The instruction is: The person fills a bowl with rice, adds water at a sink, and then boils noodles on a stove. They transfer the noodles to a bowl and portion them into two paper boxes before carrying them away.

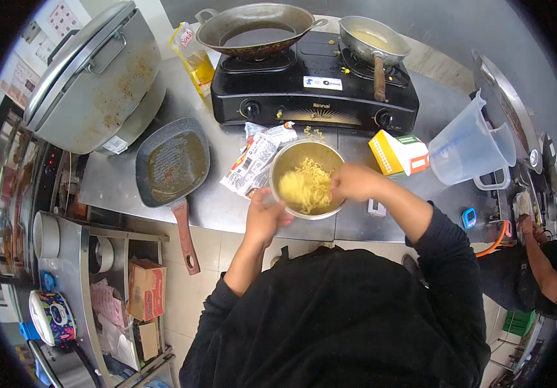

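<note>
A round metal bowl (277, 169) with curly yellow noodles (317, 184) inside stands on the steel counter. Part of the noodles on the bowl's left side is smeared by motion. My left hand (265, 218) grips the bowl at its lower left rim, thumb up along the edge. Over the right rim reaches my right hand (354, 182), its fingers closed at the noodles; what they hold is hidden. Crumpled printed packets (252, 161) lie against the bowl's left side. A few noodle pieces (314, 133) rest on the counter behind the bowl.
Behind is a black gas stove (314, 97) with a wok (256, 29) and a saucepan (374, 42). Left are a grill pan (173, 161), an oil pouch (194, 58) and a large metal container (107, 84). Right are a carton (398, 154) and a measuring jug (469, 139). Another person's arm (540, 258) shows far right.
</note>
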The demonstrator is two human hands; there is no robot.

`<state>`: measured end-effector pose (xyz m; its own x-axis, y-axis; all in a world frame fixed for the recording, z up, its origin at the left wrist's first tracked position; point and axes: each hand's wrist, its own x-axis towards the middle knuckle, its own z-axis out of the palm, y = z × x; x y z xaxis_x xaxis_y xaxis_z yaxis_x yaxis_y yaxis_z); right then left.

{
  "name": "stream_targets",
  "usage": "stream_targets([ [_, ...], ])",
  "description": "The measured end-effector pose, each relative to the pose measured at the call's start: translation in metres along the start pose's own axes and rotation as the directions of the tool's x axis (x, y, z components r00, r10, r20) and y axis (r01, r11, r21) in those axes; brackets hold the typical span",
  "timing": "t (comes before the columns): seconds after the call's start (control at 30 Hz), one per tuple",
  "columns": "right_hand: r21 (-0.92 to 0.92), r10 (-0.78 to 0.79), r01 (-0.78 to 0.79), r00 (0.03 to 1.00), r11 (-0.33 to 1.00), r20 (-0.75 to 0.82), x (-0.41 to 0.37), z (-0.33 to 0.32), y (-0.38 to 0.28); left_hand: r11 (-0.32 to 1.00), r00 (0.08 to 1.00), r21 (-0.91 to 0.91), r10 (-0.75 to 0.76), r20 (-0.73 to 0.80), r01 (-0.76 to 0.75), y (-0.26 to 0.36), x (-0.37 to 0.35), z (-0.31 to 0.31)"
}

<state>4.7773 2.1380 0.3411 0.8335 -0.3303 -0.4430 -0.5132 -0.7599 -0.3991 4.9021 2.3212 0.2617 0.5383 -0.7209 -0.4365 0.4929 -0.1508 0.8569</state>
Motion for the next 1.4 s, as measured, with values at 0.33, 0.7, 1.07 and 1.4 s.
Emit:
stream_targets([
  [0.33,-0.299,0.09,-0.149,0.975,0.942,-0.202,0.01,-0.02,-0.006,1.0,1.0,-0.021,0.0,-0.003,0.0,0.001,-0.004,0.001],
  [0.7,-0.388,0.166,-0.165,0.986,0.907,-0.032,-0.008,-0.007,-0.052,1.0,1.0,-0.017,-0.012,-0.009,0.012,-0.001,-0.003,0.0],
  [1.07,-0.561,0.063,-0.012,0.995,0.828,0.073,-0.024,-0.031,-0.047,0.999,1.0,-0.036,0.0,-0.029,-0.001,-0.001,-0.004,-0.006],
  [1.4,-0.096,0.101,-0.114,0.986,0.989,-0.132,0.014,0.007,-0.004,0.999,0.998,-0.041,0.012,-0.058,-0.015,-0.001,-0.008,-0.002],
])
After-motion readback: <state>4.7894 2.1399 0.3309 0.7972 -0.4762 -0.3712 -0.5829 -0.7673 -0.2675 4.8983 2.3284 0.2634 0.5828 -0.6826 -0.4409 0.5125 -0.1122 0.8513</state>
